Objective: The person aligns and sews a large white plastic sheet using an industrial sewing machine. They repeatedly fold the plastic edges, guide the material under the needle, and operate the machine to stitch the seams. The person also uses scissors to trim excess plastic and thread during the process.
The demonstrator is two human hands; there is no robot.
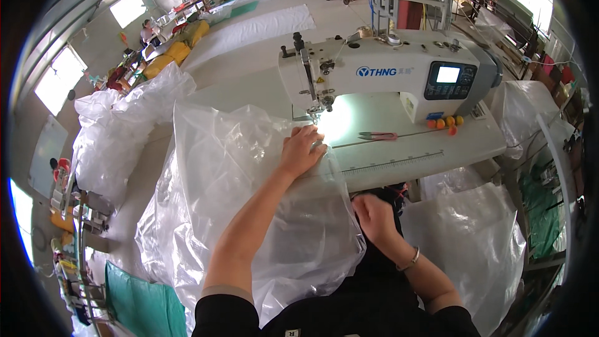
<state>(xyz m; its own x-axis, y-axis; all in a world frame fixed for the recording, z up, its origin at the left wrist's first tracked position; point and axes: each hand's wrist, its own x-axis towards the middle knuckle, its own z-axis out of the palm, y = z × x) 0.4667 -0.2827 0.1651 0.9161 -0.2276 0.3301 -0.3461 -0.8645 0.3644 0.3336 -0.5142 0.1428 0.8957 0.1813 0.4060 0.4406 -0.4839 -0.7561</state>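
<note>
While slim snips (388,135) lie right, left hand (300,153) rests on crinkly clear plastic (228,162), right hand (374,214) curls at its edge, can't tell either's grip.

Plastic sheeting (231,143), center-left: clear, milky sheen. Sewing machine (387,56), upper right: white, with black control panel (430,90). Sleeves (224,315), bottom: black. Tarp (140,299), lower left: green.
</note>
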